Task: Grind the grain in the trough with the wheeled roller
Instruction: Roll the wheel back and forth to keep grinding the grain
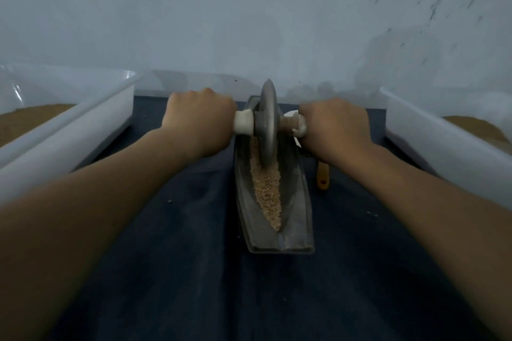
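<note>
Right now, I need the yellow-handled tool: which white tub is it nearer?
The right white tub: the yellow-handled tool lies between it and the metal trough, beside the right hand. The left white tub sits across the trough.

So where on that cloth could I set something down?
Bare cloth lies before the trough's near end, and in a strip between trough and left tub, under the left forearm. Right of the trough is tighter: a wooden handle lies there. Left hand and right hand grip the roller at the far end.
</note>
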### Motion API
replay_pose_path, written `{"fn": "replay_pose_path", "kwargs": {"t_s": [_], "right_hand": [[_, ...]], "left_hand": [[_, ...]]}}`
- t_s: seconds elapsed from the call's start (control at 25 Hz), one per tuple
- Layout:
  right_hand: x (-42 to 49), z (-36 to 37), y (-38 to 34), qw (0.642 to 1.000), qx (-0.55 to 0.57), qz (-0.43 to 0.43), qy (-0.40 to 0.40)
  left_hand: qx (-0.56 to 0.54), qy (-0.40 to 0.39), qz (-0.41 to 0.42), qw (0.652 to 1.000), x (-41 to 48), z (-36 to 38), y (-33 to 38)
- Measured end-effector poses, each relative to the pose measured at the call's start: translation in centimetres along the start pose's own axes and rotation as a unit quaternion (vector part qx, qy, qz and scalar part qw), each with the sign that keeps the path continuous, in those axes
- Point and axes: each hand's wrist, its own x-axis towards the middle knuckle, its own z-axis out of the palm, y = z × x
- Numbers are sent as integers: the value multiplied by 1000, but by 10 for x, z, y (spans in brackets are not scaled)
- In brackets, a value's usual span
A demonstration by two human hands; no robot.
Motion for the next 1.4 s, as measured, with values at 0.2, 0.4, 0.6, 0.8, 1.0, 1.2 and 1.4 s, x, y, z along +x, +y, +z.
{"fn": "replay_pose_path", "kwargs": {"t_s": [0.2,0.4,0.6,0.8,1.0,1.2,1.4], "right_hand": [[-78,-39,9,998,21,-42,33],[-84,-29,16,999,21,-25,-31],[-7,-4,6,1000,-25,-9,-14],[-26,-28,3,999,-22,-46,-8],[-88,-44,21,997,45,-67,21],[-35,-6,13,1000,-14,-13,5],[7,-8,3,999,-19,-13,-23]], "left_hand": [[24,87,104,990,-57,-27,-14],[72,129,121,982,-49,-25,-16],[5,29,23,999,-1,10,-6],[-13,7,5,1000,-37,-5,-5],[35,139,117,983,-72,-35,-21],[65,80,54,993,-18,-1,-5],[-16,22,-7,1000,-6,9,-6]]}}
